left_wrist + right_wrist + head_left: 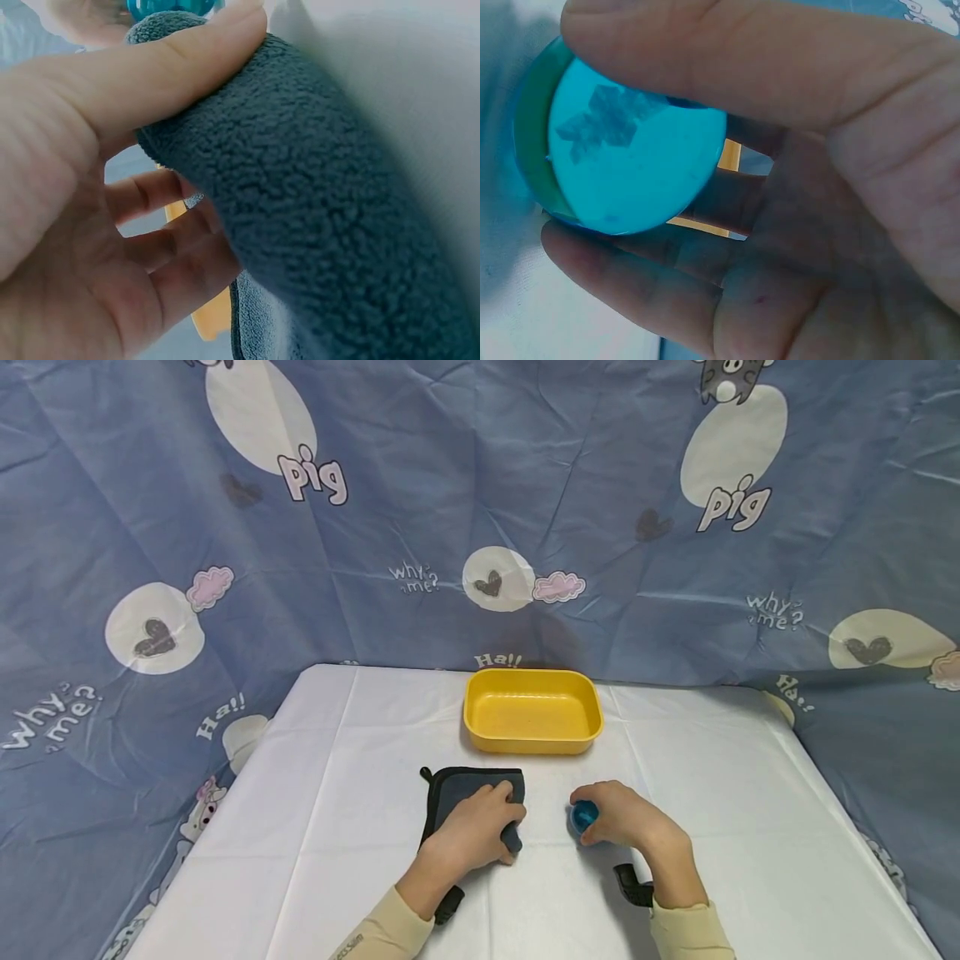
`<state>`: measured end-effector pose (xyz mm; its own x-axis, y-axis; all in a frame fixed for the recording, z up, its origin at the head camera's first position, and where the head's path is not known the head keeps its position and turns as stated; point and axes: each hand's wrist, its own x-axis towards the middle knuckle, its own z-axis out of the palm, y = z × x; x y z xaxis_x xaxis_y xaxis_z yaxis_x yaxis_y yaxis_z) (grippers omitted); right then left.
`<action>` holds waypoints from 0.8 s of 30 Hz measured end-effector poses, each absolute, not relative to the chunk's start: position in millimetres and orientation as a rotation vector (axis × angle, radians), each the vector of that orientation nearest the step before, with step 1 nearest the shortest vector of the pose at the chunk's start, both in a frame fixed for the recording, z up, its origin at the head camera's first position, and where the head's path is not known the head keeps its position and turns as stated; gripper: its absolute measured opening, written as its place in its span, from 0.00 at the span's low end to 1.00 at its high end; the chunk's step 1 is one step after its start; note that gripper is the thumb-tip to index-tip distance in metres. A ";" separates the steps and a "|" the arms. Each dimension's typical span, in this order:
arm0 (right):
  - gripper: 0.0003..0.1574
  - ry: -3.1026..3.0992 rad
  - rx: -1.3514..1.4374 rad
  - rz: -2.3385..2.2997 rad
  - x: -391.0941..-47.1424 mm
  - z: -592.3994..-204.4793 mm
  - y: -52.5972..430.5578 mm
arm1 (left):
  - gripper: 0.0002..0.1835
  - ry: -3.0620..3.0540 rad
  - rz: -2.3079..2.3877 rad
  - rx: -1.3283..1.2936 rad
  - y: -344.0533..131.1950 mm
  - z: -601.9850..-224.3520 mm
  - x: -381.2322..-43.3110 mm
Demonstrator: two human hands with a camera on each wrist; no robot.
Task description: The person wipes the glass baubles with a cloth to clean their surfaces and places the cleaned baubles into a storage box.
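A dark blue-grey fleecy cloth point(453, 789) with black edging and a small corner loop lies in front of the yellow container. My left hand point(474, 827) grips its right side; in the left wrist view the thumb point(191, 64) lies over the cloth's edge, with the other fingers on the opposite side. To the right, my right hand point(622, 814) holds a small round translucent blue object point(583, 816). Up close in the right wrist view, thumb and fingers curl around its sides, and a darker leaf-like shape shows on its flat face point(641, 165).
A yellow rectangular container point(532, 747) stands at the back middle of the white-covered table point(337, 843). Blue printed fabric point(420, 510) hangs behind the table and along both sides. Black straps or mounts point(634, 887) show at both wrists.
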<state>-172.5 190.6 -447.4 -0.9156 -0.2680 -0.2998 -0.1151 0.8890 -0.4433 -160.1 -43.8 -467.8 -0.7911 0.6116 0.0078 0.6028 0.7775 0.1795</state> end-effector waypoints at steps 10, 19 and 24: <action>0.34 2.698 -0.295 -0.622 -172.4 -447.5 192.5 | 0.22 2.899 0.429 1.051 -51.2 -466.0 -168.6; 0.33 2.747 -0.362 -0.673 -175.6 -443.1 196.1 | 0.20 2.835 0.614 1.040 -55.2 -462.2 -174.7; 0.33 2.807 -0.433 -0.692 -177.4 -441.6 199.3 | 0.18 2.804 0.775 0.982 -57.3 -459.3 -176.1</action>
